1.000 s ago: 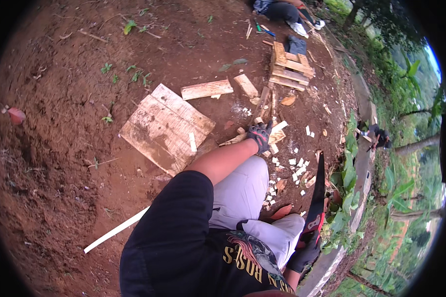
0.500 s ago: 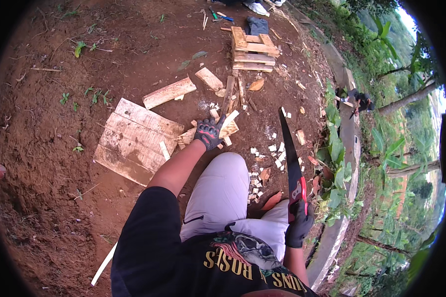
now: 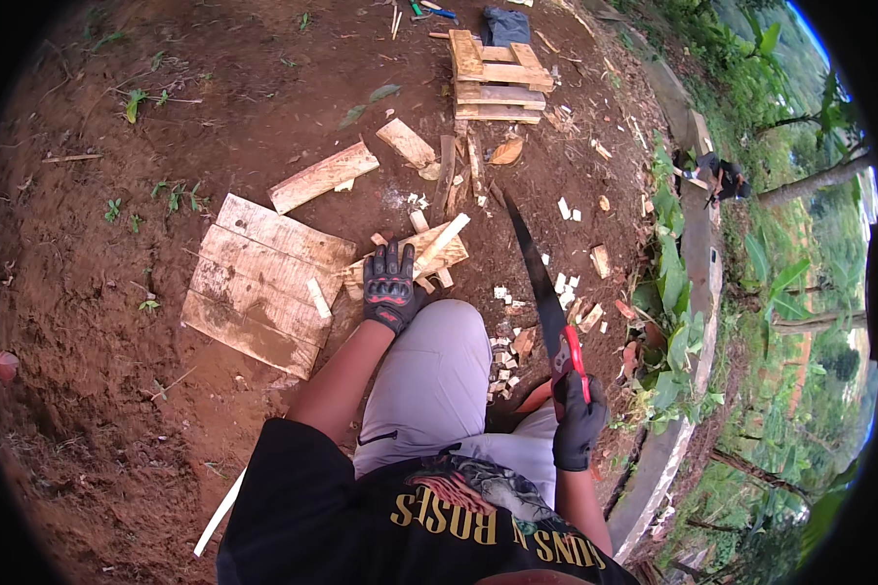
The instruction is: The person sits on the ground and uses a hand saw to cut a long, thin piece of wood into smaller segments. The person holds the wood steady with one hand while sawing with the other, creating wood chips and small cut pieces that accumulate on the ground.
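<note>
My left hand, in a black glove with red trim, lies with its fingers stretched out on a short wooden board. Beside its thumb a pale wood strip rests slantwise across that board. A handsaw with a dark blade and a red and black handle is in my right hand, whose gloved fingers wrap round the grip. The blade points forward and to the left, apart from the strip. Left of my left hand is a flat panel of joined planks, with a small wood strip on it.
Small cut wood blocks litter the soil right of my knee. Loose planks lie ahead, before a slatted wooden stool-like frame. A concrete kerb with plants runs along the right, where another person is farther off.
My left hand has shifted left and turned, its fingers now flat on the board rather than at the strip. My right hand has moved a little forward, and the saw blade has swung left.
</note>
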{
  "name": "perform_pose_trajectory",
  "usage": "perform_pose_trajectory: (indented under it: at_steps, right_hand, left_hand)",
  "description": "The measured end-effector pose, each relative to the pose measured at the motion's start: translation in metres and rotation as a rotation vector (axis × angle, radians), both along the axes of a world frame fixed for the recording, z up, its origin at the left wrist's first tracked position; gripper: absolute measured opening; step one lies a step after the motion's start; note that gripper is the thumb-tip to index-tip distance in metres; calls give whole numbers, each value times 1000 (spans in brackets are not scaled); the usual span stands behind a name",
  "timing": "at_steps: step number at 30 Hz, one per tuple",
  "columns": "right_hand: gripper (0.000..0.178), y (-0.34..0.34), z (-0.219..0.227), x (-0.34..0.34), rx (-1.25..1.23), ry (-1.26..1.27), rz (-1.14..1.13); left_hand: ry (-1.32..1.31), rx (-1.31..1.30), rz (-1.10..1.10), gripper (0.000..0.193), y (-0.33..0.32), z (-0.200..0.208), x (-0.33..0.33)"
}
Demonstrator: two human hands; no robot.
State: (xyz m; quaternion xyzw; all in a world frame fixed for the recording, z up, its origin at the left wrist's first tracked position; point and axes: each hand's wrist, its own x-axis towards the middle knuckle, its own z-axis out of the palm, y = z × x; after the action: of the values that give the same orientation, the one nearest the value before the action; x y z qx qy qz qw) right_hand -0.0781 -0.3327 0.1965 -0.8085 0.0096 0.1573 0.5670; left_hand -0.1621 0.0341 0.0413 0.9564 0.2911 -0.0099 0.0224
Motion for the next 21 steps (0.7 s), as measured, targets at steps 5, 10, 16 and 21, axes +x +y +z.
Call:
perform_pose_trajectory:
  at_steps: [5,10,16,21]
  right_hand:
    - [26,-6,13,1,17,-20,65]
    - [30,-17,-19,13,-134,-61,174]
    - [31,20,0,20,-210,-175,310]
    - [32,32,10,32,-354,-384,461]
  left_hand:
    - [60,-84,249,100,-12,15,-91]
    - [-132,-58,237,89,-26,43,-46]
    - [-267,-47,353,67,16,10,95]
    - [-110,-74,445,51,16,-28,133]
